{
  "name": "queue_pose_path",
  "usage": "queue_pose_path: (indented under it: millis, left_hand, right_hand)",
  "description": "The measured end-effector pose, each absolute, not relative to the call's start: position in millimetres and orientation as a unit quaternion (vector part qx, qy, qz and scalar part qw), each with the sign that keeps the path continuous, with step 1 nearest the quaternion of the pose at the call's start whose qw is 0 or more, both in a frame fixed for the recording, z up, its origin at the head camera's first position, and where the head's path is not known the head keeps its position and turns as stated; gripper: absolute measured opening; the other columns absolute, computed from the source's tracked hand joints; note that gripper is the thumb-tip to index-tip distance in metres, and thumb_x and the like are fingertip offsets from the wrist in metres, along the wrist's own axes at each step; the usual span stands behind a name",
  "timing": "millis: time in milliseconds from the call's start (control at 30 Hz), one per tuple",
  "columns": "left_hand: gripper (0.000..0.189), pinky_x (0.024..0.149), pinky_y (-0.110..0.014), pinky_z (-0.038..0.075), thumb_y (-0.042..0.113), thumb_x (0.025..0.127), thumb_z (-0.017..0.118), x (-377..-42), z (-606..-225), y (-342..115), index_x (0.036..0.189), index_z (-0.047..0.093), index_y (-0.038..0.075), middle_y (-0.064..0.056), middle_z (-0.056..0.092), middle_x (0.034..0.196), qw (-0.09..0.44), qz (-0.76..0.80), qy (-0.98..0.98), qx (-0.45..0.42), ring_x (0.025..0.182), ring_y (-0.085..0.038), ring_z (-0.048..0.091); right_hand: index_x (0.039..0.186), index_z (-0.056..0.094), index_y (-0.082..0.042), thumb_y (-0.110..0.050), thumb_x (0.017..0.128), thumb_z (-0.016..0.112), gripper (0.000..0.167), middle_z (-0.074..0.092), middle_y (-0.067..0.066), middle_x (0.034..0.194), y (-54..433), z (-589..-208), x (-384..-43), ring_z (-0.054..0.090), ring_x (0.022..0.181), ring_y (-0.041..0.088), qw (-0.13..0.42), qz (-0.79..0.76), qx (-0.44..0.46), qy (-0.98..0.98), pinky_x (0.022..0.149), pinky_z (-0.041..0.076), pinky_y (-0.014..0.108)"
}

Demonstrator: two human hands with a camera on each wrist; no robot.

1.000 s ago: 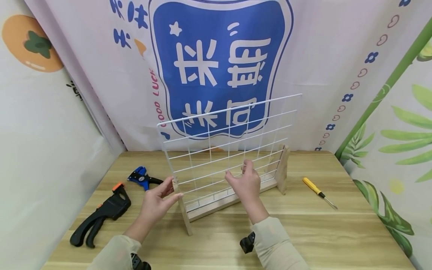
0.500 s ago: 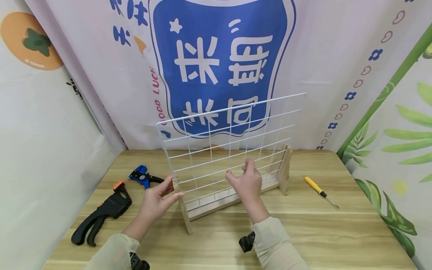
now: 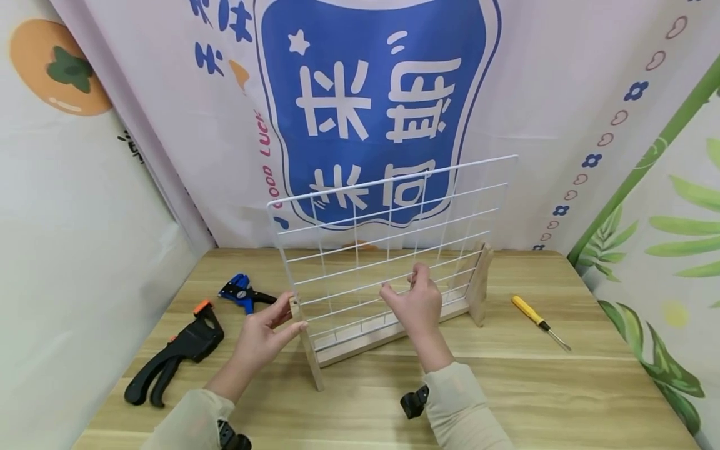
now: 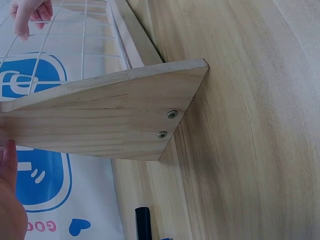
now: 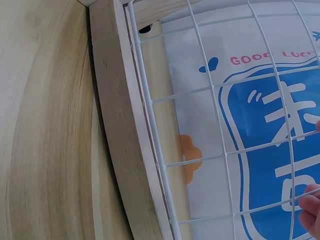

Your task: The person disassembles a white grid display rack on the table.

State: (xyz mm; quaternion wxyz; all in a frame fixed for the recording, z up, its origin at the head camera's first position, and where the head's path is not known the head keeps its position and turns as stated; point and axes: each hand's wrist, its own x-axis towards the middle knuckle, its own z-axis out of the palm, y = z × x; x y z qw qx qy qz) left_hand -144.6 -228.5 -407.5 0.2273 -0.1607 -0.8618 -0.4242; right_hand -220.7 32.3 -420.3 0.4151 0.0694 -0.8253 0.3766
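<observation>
Left fingers [image 3: 278, 306] gripping wooden stand [image 4: 125, 105], right fingers [image 3: 420, 275] (seemingly) hooking grid [image 3: 389, 236]

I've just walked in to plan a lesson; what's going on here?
A person is handling a white wire grid standing in a wooden stand. The left hand grips the top of the stand's left upright; the right hand is curled at the grid's wires. A trigger clamp and blue-and-black wire stripper lie to the left, a yellow-handled screwdriver to the right.

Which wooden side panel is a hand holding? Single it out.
The left side panel, held at its upper end by the left hand; the right side panel has no hand on it.
</observation>
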Motion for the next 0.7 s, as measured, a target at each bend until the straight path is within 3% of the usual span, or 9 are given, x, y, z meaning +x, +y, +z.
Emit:
queue_pose_path:
  millis: [333, 500, 700]
  left_hand:
    - [0.057, 0.073, -0.031, 0.057, -0.004, 0.068, 0.078, -143, -412, -227, 0.12, 0.056, -0.011, -0.025, 0.062, 0.112, 0.243, -0.426, -0.854, -0.173, 0.093, -0.02, 0.063]
    - [0.06, 0.073, -0.026, 0.056, -0.003, 0.068, 0.079, -145, -410, -225, 0.121, 0.053, -0.013, -0.027, 0.059, 0.113, 0.242, -0.422, -0.858, -0.167, 0.093, -0.027, 0.063]
    - [0.062, 0.073, -0.034, 0.056, -0.001, 0.069, 0.078, -146, -408, -225, 0.122, 0.051, -0.014, -0.028, 0.058, 0.115, 0.223, -0.432, -0.861, -0.153, 0.093, -0.032, 0.064]
  right_hand:
    - [0.09, 0.052, 0.001, -0.029, 0.061, 0.075, 0.048, 0.061, 0.011, 0.068, 34, -414, -218, 0.05, 0.049, 0.021, 0.406, 0.376, 0.071, -0.83, 0.043, 0.043, 0.031]
    - [0.091, 0.052, 0.001, -0.03, 0.063, 0.073, 0.047, 0.061, 0.012, 0.069, 35, -396, -222, 0.051, 0.05, 0.023, 0.433, 0.358, 0.089, -0.822, 0.042, 0.042, 0.033]
    - [0.09, 0.051, 0.001, -0.028, 0.063, 0.072, 0.045, 0.059, 0.011, 0.068, 34, -390, -221, 0.05, 0.051, 0.022, 0.431, 0.364, 0.089, -0.821, 0.041, 0.041, 0.031]
